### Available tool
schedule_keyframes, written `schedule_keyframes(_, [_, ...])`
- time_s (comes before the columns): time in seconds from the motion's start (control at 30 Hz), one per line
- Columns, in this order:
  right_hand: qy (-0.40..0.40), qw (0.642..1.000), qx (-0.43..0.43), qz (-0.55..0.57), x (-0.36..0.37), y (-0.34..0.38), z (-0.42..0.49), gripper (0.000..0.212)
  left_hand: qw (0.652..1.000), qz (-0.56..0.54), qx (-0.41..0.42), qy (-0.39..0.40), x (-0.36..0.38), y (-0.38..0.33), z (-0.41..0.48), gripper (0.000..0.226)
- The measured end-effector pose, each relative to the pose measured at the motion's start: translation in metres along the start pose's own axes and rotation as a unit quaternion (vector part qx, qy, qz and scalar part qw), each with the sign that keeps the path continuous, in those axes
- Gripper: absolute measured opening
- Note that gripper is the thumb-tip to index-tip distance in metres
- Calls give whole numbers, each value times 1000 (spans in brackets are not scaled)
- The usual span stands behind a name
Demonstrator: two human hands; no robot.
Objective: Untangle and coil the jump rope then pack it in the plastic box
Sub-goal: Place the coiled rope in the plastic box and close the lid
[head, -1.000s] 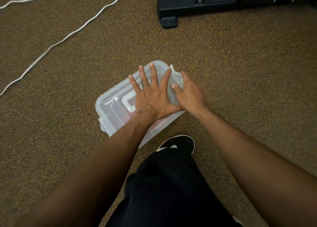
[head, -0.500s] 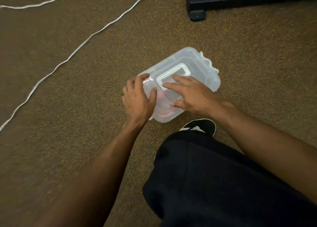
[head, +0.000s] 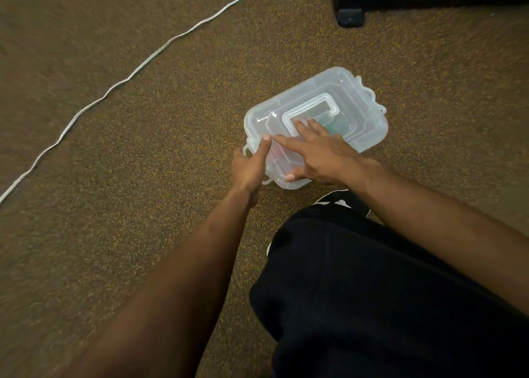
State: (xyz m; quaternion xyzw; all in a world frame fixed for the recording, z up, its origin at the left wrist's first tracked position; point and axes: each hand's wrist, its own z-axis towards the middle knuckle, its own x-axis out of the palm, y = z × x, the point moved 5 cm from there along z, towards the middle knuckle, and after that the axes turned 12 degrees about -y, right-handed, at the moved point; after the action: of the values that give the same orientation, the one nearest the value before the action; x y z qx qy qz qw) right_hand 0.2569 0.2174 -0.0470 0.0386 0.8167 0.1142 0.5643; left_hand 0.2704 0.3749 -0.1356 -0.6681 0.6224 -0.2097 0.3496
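Now the plastic box (head: 357, 111) lies lidded on the carpet, long axis slanting away to the right. Left hand (head: 252, 168) grips its near-left end, probably at a latch — right hand (head: 320, 151) lies flat, open, on top.

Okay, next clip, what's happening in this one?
A person crouches over a clear plastic box on the carpet, its lid on. The right hand lies flat on the lid, while the left hand grips the box's near-left end at a latch, thumb up against the edge. Something pinkish shows faintly inside. A white cord trails loose across the floor, untouched.
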Motion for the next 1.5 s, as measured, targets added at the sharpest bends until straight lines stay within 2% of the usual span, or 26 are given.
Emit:
schedule_keyframes(0.1, [-2,1000,5,-1,-1,1,1,91,999,-28,-12,-41,-6,-18,-20,86])
schedule_keyframes(0.2, [-6,1000,4,2,-1,1,0,91,994,42,20,-98,-13,-25,-20,64])
schedule_keyframes(0.3, [-8,1000,6,12,0,1,1,94,979,152,79,-113,-16,-36,-17,72])
schedule_keyframes(0.37, [-7,1000,7,14,0,1,1,94,968,211,99,-93,-16,-42,-16,76])
schedule_keyframes(0.47, [-5,1000,7,13,0,0,2,94,944,290,134,-77,-15,-55,-18,61])
schedule_keyframes(0.57, [-3,1000,8,12,1,0,3,94,918,349,167,-95,-12,-64,-20,56])
schedule_keyframes(0.77, [-1,1000,10,12,0,0,4,94,886,412,181,-114,-5,-72,-25,51])
schedule_keyframes(0.9, [0,1000,9,8,1,1,4,94,885,416,180,-107,2,-80,-29,46])
schedule_keyframes(1.0, [-1,1000,10,15,2,0,6,94,877,416,210,-117,13,-91,-38,62])
schedule_keyframes(1.07, [-2,1000,8,17,3,-1,6,94,868,437,208,-109,15,-90,-38,59])
schedule_keyframes(1.13, [-8,1000,7,21,3,-1,5,94,836,494,214,-106,17,-86,-37,49])
schedule_keyframes(1.23, [-9,1000,5,22,3,-2,5,94,739,601,282,-117,26,-85,-45,35])
schedule_keyframes(1.3, [-9,1000,2,18,4,-1,6,94,690,635,327,-120,31,-85,-50,31])
schedule_keyframes(1.4, [-11,1000,-2,17,2,-3,4,94,661,641,364,-137,32,-86,-51,30])
schedule_keyframes(1.5, [-17,1000,-7,14,1,-3,3,94,666,627,378,-141,29,-88,-49,29])
